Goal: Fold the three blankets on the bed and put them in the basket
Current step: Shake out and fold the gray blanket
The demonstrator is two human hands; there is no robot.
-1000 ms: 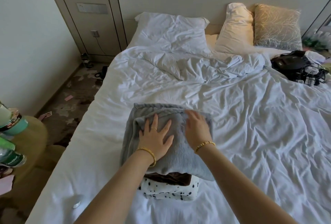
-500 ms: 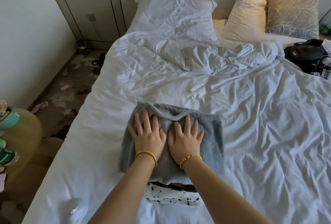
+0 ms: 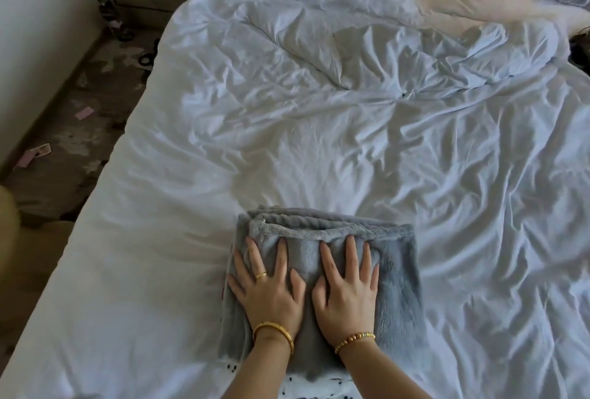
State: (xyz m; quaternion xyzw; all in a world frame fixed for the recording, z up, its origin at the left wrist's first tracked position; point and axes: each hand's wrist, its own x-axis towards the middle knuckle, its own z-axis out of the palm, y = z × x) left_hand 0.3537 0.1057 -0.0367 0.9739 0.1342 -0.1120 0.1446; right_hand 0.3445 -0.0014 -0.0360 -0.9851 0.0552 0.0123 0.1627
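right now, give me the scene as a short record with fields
left hand: flat, fingers spread, pressing on the grey blanket
right hand: flat beside it, pressing likewise
grey blanket: folded, top of the stack
spotted blanket: beneath, only its edge shows
bed: rumpled white duvet
basket: not in view

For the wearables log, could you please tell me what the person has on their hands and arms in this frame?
Both forearms are bare, with no sleeves in view. The left hand has a thin gold ring on one finger and a solid gold bangle at the wrist. The right hand shows no ring; its wrist carries a gold beaded bracelet.
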